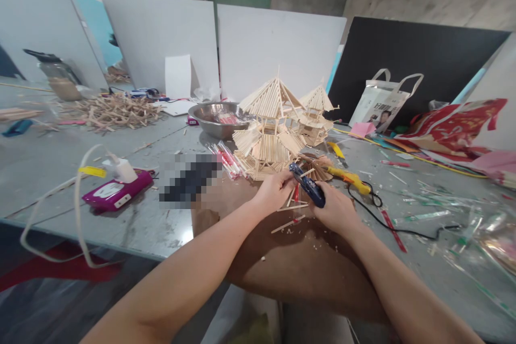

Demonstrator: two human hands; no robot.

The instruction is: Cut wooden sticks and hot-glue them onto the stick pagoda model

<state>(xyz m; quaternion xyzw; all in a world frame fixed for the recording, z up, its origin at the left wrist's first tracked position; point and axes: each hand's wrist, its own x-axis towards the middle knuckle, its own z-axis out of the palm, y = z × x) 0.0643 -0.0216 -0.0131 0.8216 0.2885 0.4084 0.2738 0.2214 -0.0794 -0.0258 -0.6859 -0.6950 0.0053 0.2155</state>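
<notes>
The grey surface (149,228) is carrying a pagoda (268,146) beyond the right grip (331,203), which is clasping a blue tool (309,188); beside its tip, the left grip (276,192) is curling, whether around anything being unclear.

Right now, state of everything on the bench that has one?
Blue-handled tool: gripped in right hand, opening unclear.
Left hand: at the tool's far end, grip unclear.
Purple power strip: white plug in, power unclear.
Metal bowl: uncovered, wrapped items inside.
Bottle: upright, black top on.
Front stick tower: upright, roof on.
Yellow corded tool: lying down, heat unknown.
Tote bag: standing, handles up.
</notes>
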